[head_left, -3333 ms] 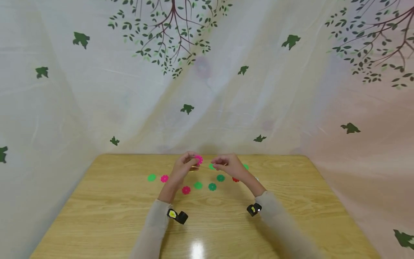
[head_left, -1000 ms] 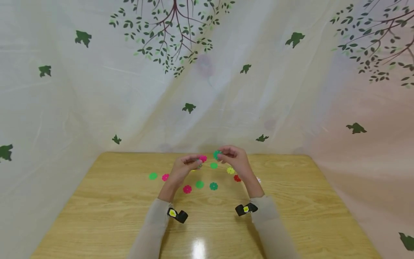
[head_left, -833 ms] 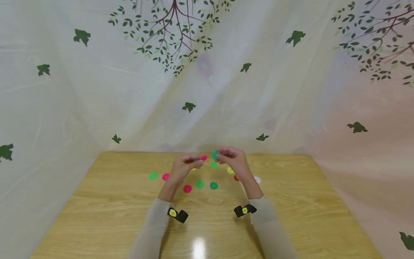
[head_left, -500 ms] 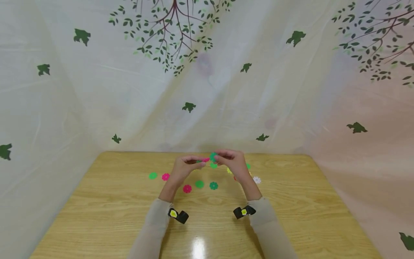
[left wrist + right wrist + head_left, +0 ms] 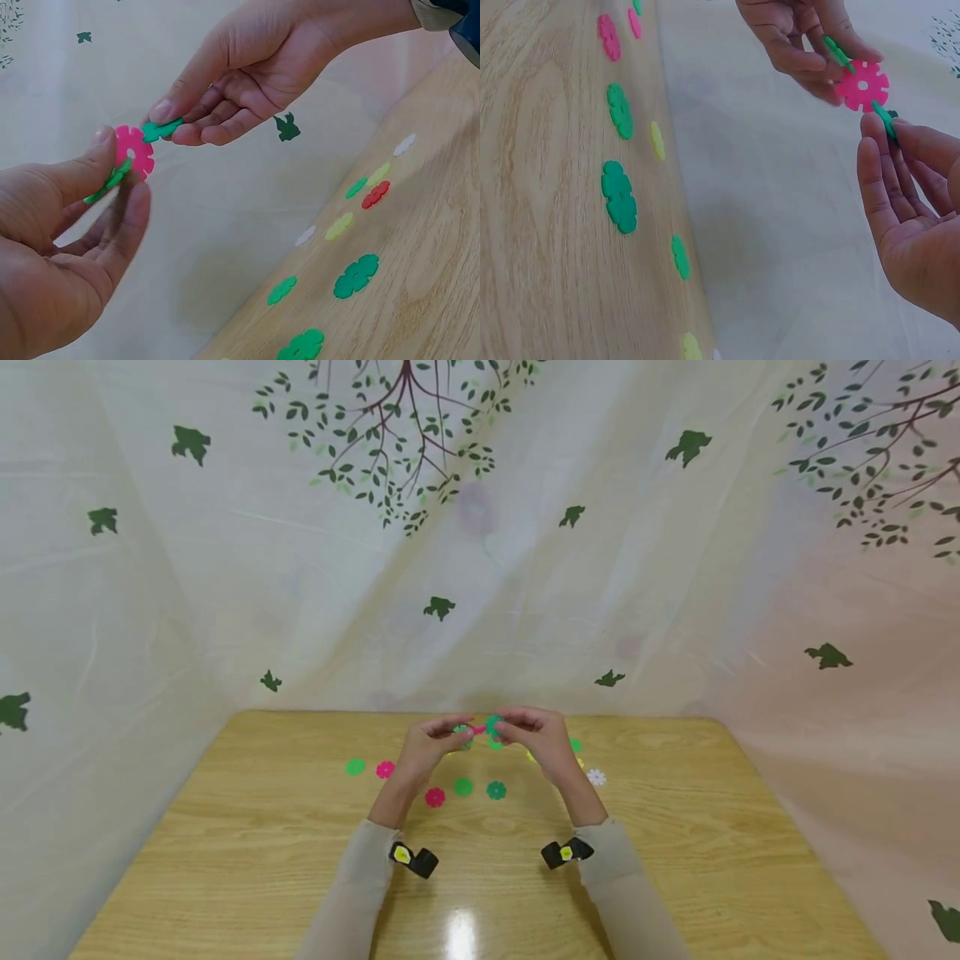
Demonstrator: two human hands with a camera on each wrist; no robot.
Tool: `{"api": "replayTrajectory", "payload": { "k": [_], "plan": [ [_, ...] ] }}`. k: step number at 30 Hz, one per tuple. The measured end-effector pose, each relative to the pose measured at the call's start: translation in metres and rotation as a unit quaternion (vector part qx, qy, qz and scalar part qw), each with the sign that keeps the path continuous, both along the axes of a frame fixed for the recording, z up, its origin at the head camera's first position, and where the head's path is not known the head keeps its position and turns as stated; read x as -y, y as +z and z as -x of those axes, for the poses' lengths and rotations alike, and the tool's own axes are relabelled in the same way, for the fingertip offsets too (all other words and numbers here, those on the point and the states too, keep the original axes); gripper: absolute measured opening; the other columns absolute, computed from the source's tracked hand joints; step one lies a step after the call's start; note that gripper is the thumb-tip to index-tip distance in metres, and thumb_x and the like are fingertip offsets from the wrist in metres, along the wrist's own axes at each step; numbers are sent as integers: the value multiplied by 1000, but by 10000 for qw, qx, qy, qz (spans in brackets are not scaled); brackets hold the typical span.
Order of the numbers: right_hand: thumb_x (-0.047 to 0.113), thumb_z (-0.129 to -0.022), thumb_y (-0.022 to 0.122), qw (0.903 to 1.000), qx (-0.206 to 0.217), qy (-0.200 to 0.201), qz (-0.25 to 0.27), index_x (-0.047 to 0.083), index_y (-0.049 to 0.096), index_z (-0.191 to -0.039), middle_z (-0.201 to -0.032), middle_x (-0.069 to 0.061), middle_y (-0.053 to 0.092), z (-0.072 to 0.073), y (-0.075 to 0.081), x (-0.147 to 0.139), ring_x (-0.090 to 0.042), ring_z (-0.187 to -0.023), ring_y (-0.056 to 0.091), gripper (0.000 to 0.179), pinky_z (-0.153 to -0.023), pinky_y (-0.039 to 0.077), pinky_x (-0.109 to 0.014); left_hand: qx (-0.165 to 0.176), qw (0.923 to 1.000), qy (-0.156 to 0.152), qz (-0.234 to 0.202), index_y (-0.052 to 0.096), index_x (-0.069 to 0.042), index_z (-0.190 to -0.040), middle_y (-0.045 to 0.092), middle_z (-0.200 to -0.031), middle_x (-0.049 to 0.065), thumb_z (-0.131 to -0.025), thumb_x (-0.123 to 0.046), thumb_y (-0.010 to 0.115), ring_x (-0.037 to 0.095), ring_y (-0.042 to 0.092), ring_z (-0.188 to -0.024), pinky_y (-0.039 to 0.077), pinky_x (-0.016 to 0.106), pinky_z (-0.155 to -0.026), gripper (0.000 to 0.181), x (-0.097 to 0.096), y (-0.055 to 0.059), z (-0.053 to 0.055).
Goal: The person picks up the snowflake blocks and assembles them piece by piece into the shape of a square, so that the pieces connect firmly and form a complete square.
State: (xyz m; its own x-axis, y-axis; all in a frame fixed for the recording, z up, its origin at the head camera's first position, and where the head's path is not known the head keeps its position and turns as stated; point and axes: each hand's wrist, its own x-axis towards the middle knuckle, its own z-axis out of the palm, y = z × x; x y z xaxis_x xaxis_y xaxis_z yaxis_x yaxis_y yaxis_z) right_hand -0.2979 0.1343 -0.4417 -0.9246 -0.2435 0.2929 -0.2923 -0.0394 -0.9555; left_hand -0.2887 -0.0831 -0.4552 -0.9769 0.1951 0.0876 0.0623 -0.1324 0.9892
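Note:
My left hand (image 5: 429,750) pinches a green flower-shaped disc (image 5: 110,181) between thumb and fingers, above the back of the table. A pink notched disc (image 5: 862,86) stands crosswise to it, joined at the edge. From the other side, my right hand (image 5: 542,743) pinches a darker green flower disc (image 5: 493,725). In both wrist views, that disc's edge meets the pink disc's opposite edge; whether the notches are slotted together I cannot tell.
Loose flower discs lie on the wooden table (image 5: 480,877): a light green one (image 5: 355,767), a pink one (image 5: 385,769), a crimson one (image 5: 435,797), a dark green one (image 5: 497,790), a white one (image 5: 596,777) and several others. A printed cloth (image 5: 360,635) hangs behind.
My right hand has taken a dark green disc from the table and brought it left to the pink disc. My left hand has turned the pink disc edge-on to the head view.

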Motion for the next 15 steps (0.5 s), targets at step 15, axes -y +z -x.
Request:
{"api": "replayTrajectory", "payload": {
  "k": [15],
  "plan": [
    [-1, -93, 71, 9988, -331, 30, 367, -18, 68, -112, -86, 6, 76, 3, -7, 2, -11, -74, 73, 26, -71, 64, -29, 221, 9984, -151, -490, 76, 1, -106, 77, -89, -4, -93, -9, 74, 22, 75, -96, 58, 41, -99, 16, -2, -3, -1]
  ]
}}
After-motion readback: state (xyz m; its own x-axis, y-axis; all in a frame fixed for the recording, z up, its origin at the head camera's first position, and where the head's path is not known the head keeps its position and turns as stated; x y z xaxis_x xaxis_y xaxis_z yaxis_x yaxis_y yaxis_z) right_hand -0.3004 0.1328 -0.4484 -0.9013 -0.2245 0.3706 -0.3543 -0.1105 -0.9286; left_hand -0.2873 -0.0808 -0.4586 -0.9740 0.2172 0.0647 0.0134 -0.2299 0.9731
